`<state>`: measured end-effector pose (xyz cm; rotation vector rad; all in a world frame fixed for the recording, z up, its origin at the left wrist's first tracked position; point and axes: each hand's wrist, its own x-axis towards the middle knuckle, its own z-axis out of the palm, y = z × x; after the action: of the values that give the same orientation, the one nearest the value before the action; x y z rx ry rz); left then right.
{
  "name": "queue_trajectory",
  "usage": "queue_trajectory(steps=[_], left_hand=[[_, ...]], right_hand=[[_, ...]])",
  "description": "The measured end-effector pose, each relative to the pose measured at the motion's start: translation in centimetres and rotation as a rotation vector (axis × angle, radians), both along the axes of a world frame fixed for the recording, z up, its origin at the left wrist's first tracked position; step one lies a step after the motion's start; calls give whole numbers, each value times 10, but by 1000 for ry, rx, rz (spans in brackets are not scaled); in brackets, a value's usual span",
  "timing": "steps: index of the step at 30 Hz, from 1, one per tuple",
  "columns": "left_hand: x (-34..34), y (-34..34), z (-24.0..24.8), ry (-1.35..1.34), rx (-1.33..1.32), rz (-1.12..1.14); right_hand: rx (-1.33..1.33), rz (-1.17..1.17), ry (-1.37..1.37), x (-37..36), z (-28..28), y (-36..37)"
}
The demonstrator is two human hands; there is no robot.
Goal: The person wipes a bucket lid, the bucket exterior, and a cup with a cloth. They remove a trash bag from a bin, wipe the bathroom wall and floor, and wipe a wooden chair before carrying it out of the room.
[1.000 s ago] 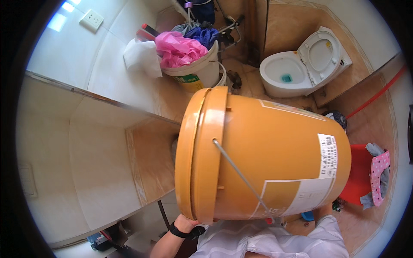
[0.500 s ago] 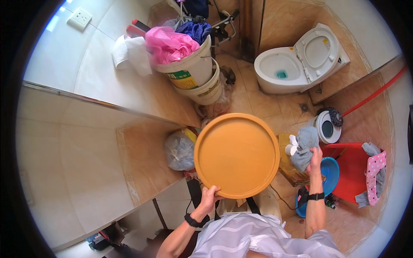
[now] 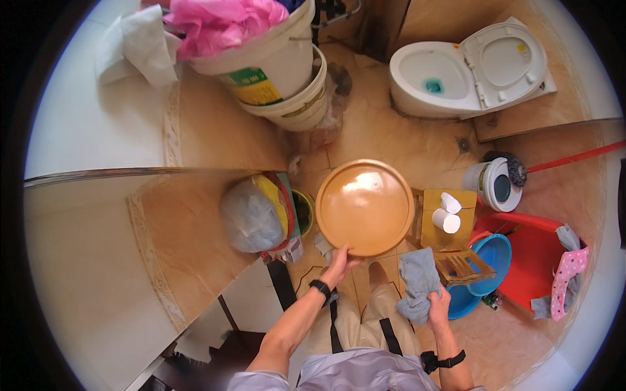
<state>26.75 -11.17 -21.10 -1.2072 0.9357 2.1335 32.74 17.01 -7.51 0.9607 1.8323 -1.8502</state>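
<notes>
My left hand (image 3: 342, 262) grips the near rim of a round orange tray (image 3: 364, 212), thumb on top and the other fingers out of sight underneath. Light glints off the tray's flat face. To the right and closer to my body, my right hand (image 3: 441, 304) is closed on a grey cloth (image 3: 418, 280), which hangs loosely away from the fingers. The cloth is apart from the tray. Just beyond it, a small wooden chair (image 3: 456, 262) bears a white roll (image 3: 447, 221) with crumpled white tissue beside it.
Right of the chair are blue basins (image 3: 499, 254) and a red tub (image 3: 538, 267) with grey cloths over its edge. A lidded white bucket (image 3: 501, 186) and a toilet (image 3: 430, 78) lie beyond. Stacked white buckets (image 3: 280, 68) and a bagged bin (image 3: 254, 215) stand left.
The tray has moved farther from my head and looks smaller, still in my left hand. My right hand has brought the cloth leftward and nearer my body, off the chair. The view has shifted.
</notes>
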Motion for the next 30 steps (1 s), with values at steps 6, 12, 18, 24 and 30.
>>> queue_trajectory(steps=[6, 12, 18, 24, 30], left_hand=[[-58, 14, -74, -45, -89, -106], [-80, 3, -164, -13, -131, -122], [-100, 5, -204, -64, -123, -193], [-95, 17, -240, -55, -174, -65], [-80, 22, -258, -63, -112, -79]], right_hand=[[-3, -26, -87, -1, -5, -34], [-50, -137, -69, -31, -38, -46], [-122, -197, -37, -67, -76, -63], [-182, -170, -78, -61, -101, -70], [-130, -112, -183, -76, -123, -72]])
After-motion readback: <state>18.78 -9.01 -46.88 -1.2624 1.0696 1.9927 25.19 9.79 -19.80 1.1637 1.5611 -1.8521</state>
